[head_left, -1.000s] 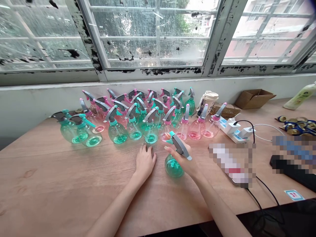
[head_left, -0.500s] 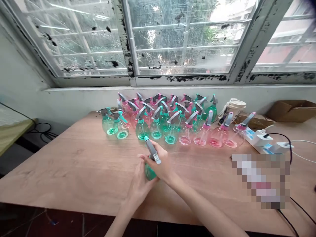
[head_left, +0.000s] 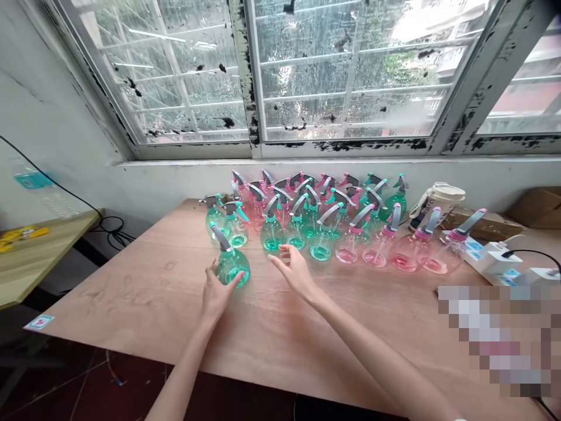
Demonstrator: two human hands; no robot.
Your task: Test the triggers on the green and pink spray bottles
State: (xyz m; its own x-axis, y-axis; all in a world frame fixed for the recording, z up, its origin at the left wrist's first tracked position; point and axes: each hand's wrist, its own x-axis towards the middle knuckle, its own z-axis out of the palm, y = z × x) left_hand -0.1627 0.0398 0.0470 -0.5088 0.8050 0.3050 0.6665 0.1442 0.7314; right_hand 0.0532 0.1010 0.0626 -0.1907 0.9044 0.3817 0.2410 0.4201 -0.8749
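My left hand (head_left: pixel 218 292) grips the round base of a teal spray bottle (head_left: pixel 231 262) with a grey trigger, standing on the wooden table (head_left: pixel 140 292) in front of the left end of the group. My right hand (head_left: pixel 294 269) hovers open just right of it, fingers spread, holding nothing. Behind both hands stand several teal spray bottles (head_left: pixel 272 231) and pink spray bottles (head_left: pixel 385 245) in rows near the window wall.
A white paper cup (head_left: pixel 442 202) and cardboard boxes (head_left: pixel 537 207) sit at the back right. A white power strip (head_left: pixel 495 260) with a black cable lies at the right. A second table (head_left: pixel 39 245) stands to the left. The table's front edge is near.
The teal bottle passed from my right hand to my left and moved left and back toward the group. My right hand let go and opened. The view swung left.
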